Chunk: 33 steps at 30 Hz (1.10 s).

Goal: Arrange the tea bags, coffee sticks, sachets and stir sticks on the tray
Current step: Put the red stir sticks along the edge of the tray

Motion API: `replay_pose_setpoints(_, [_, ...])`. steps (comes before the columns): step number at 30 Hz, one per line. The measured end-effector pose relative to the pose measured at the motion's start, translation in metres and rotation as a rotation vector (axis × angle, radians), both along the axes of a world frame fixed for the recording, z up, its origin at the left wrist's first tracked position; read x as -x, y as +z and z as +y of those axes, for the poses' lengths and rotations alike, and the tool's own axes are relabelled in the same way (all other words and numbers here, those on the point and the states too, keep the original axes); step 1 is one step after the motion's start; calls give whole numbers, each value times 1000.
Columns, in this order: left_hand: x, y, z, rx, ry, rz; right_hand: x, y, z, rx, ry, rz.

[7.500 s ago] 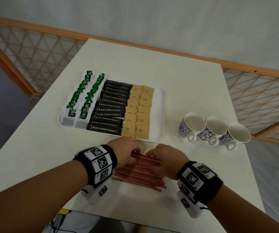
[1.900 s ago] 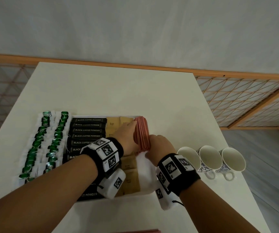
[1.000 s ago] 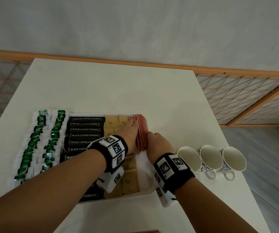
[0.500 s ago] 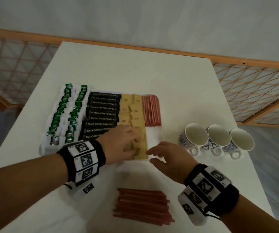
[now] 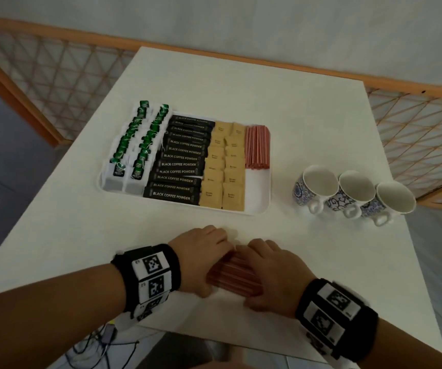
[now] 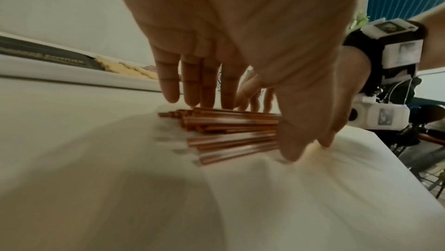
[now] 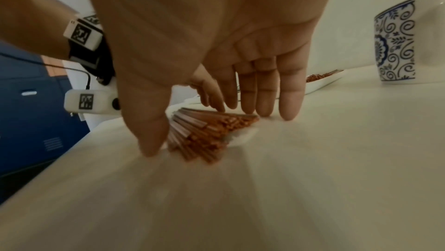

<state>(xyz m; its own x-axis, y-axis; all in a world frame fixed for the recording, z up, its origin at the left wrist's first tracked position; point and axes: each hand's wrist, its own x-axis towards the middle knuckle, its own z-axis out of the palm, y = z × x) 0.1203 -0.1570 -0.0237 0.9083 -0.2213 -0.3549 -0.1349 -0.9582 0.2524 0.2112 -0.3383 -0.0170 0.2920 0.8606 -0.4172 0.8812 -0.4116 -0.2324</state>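
Near table edge: a loose pile of thin reddish-brown stir sticks (image 5: 232,275) is lying on the white table (image 5: 307,145), well short of the tray.
Left hand: the left hand (image 5: 201,258) is arching over the pile's left end, fingers (image 6: 168,86) straight and reaching down past the far side, thumb coming down on the near side; fingers are loosely spread, bracketing the sticks.
Right hand: the right hand (image 5: 273,272) is mirroring this over the right end, fingers (image 7: 290,99) straight and side by side with tips touching the table beyond the sticks, thumb planting at the near side.
Grip: whether either hand is lifting the pile, cannot tell.
Tray: a white rectangular tray (image 5: 259,190) is sitting further back on the table.
Tray contents, left to right: white tea bags with green tags (image 5: 137,145) in two rows; black coffee sticks (image 5: 179,163) overlapping in one column; tan paper sachets (image 5: 223,166) in two columns; a bundle of the same reddish stir sticks (image 5: 257,147) filling the far right part.
Right of tray: three blue-and-white patterned cups (image 5: 353,194) are standing in a row, touching one another.
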Motion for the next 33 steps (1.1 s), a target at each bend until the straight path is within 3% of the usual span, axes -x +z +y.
replay_pose_setpoints(21, [-28,-12,-31,-243,269,42,0,-4,37,22,-86,-136])
replay_pose_setpoints(27, [-28,-16,-30,-329,198,-8,-1,-7,37,9,-93,-128])
replay_pose_setpoints(33, [-28,-7,-25,-270,154,1,-6,-12,35,-16,-91,-87])
